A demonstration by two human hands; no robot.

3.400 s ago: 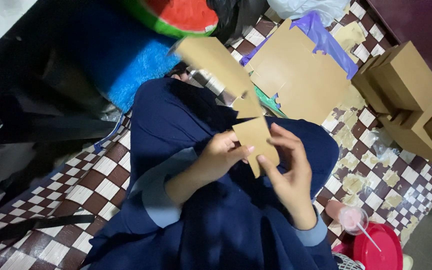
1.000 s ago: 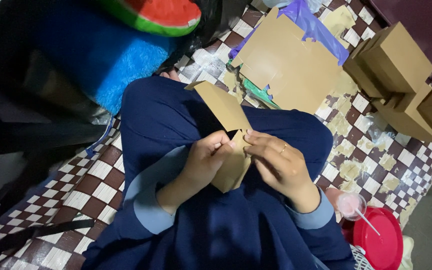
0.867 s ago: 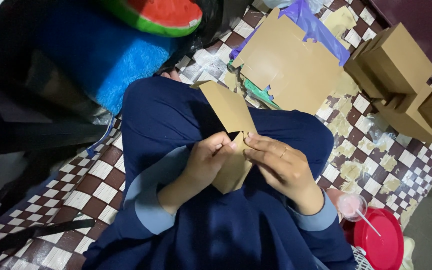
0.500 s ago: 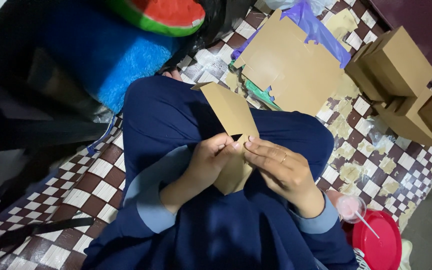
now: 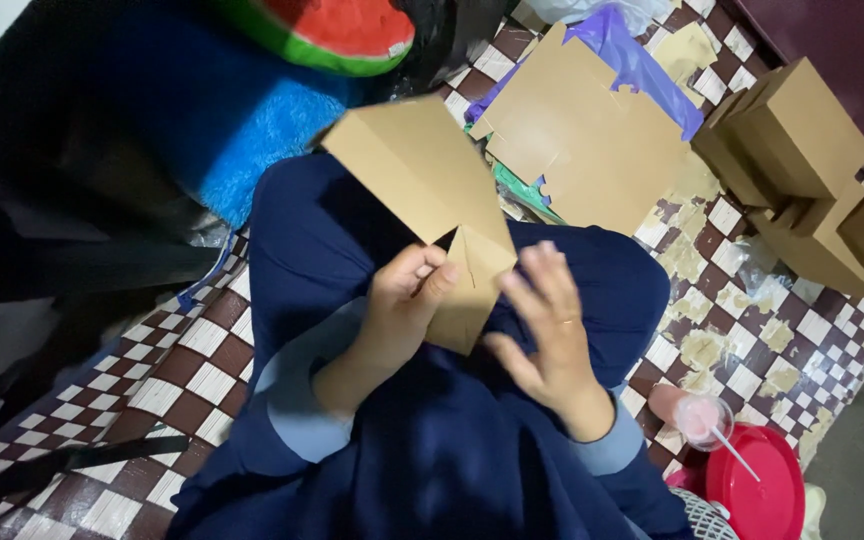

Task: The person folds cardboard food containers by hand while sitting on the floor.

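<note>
A brown cardboard box blank (image 5: 422,180), partly folded, is raised over my lap in dark blue cloth. My left hand (image 5: 404,300) grips its lower flap near the fold, thumb on the front. My right hand (image 5: 545,325) hovers beside the flap with fingers spread and blurred, a ring on one finger, holding nothing. Whether its fingertips touch the card I cannot tell.
Flat cardboard blanks (image 5: 592,140) lie on a purple sheet on the checkered floor ahead. Folded brown boxes (image 5: 802,140) are stacked at the right. A blue fuzzy mat (image 5: 252,140) and watermelon-patterned cushion (image 5: 332,30) sit upper left. A pink cup with straw (image 5: 702,420) and red lid (image 5: 757,490) are lower right.
The cardboard has been lifted and swung open, its large panel now facing up. My right hand has let go of the flap and opened; my left hand still holds it.
</note>
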